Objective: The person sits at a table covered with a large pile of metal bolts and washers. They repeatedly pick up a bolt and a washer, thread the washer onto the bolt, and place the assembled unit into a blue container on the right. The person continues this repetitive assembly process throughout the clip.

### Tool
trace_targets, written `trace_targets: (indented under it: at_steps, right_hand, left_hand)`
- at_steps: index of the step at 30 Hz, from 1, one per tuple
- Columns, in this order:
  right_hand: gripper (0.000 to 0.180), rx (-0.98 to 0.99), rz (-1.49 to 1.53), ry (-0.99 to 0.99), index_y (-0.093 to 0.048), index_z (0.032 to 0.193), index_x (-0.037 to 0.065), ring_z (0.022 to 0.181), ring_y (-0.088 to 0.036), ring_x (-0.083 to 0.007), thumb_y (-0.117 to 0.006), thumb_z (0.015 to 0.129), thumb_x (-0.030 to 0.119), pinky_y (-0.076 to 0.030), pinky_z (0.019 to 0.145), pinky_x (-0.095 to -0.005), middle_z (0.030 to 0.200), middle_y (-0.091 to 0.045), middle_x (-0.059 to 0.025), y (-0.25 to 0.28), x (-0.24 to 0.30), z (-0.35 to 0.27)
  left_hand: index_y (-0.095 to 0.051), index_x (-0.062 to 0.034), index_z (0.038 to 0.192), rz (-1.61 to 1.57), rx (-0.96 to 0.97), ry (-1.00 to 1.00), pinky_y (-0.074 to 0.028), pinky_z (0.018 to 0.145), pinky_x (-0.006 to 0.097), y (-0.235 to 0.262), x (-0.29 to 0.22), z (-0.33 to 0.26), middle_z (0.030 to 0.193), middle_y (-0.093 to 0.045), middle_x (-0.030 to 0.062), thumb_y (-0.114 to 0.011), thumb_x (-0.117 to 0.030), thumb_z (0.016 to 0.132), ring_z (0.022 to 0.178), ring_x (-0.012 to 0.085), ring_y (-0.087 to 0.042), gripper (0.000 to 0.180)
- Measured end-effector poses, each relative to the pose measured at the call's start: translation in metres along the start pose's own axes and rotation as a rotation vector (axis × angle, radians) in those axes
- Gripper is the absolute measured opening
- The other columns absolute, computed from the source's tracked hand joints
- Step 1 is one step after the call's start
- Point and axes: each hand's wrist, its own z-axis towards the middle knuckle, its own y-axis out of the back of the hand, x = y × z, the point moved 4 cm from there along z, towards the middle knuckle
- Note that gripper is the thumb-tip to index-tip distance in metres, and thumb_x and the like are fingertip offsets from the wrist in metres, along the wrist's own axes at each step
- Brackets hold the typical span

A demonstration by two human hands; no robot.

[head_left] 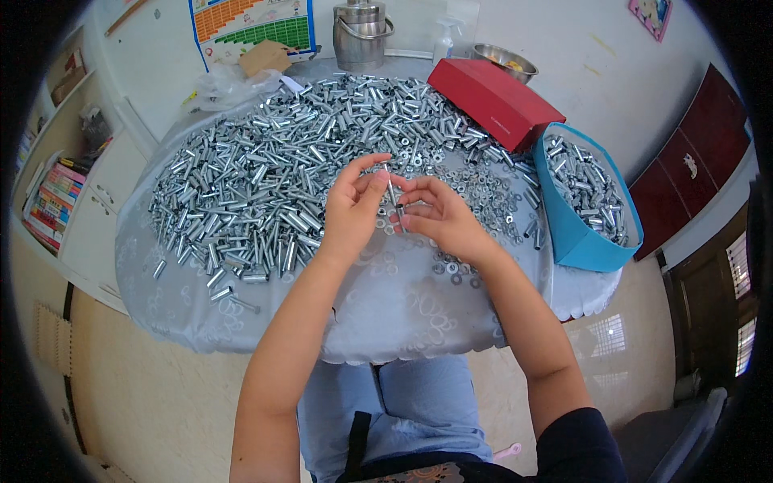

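Between my two hands, over the near middle of the heap, a slim silvery bolt (392, 190) stands tilted. My left hand (354, 201) has its upper end between thumb and forefinger. The fingers of my right hand (441, 216) close round its lower end, where a darker ring or sleeve edge shows; I cannot make out which. Under and beyond the hands spreads a big heap of metal bolts and sleeves (241, 177). Loose flat washers (475, 189) lie around my right hand, some of them hidden by it.
A blue fabric bin (592, 256) full of metal sleeves stands at the table's right edge. Behind it lies a red box (491, 97). A steel pail (360, 40), a spray bottle (444, 42) and a steel bowl (515, 63) line the back. A patterned grey cloth (386, 322) covers the table.
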Motion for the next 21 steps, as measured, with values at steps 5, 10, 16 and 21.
trace_targets:
  at_steps: [5, 10, 16, 21]
  right_hand:
    - [0.042, 0.021, -0.018, 0.009, -0.038, 0.112, 0.001, 0.096, -0.056, -0.0223, -0.058, 0.076, -0.005, -0.049, 0.078, -0.0307, 0.103, -0.047, -0.0109, -0.005, 0.008, -0.002]
    - [0.042, -0.012, 0.023, 0.019, -0.038, 0.112, 0.000, 0.093, -0.056, -0.0206, -0.059, 0.076, -0.005, -0.049, 0.077, -0.0304, 0.105, -0.048, -0.0117, -0.001, 0.009, -0.002]
    - [0.041, -0.207, 0.000, 0.079, -0.041, 0.110, -0.001, 0.090, -0.056, -0.0171, -0.060, 0.074, -0.007, -0.049, 0.075, -0.0274, 0.100, -0.055, -0.0119, 0.017, 0.014, 0.001]
    - [0.039, -0.306, -0.131, 0.204, -0.042, 0.109, 0.000, 0.088, -0.057, -0.0144, -0.060, 0.076, -0.007, -0.049, 0.073, -0.0241, 0.098, -0.058, -0.0127, 0.026, 0.022, 0.000]
  left_hand:
    - [-0.051, -0.0050, 0.111, 0.026, -0.048, 0.017, -0.040, 0.069, 0.020, 0.001, 0.001, -0.001, 0.088, -0.064, 0.0064, -0.054, -0.018, 0.088, 0.073, 0.0057, -0.051, 0.027]
    - [-0.052, -0.0033, 0.107, -0.005, -0.053, -0.016, -0.039, 0.062, 0.018, 0.000, 0.001, 0.000, 0.086, -0.064, 0.0066, -0.057, -0.015, 0.086, 0.072, 0.0054, -0.053, 0.025]
    - [-0.058, -0.0014, 0.100, 0.064, -0.068, -0.009, -0.044, 0.073, 0.021, 0.002, 0.002, 0.000, 0.092, -0.064, 0.0073, -0.063, -0.011, 0.081, 0.084, 0.0100, -0.058, 0.022]
    - [-0.063, -0.0015, 0.095, 0.116, -0.046, 0.093, -0.045, 0.069, 0.020, 0.003, 0.004, -0.002, 0.089, -0.064, 0.0060, -0.066, -0.011, 0.078, 0.078, 0.0078, -0.057, 0.020]
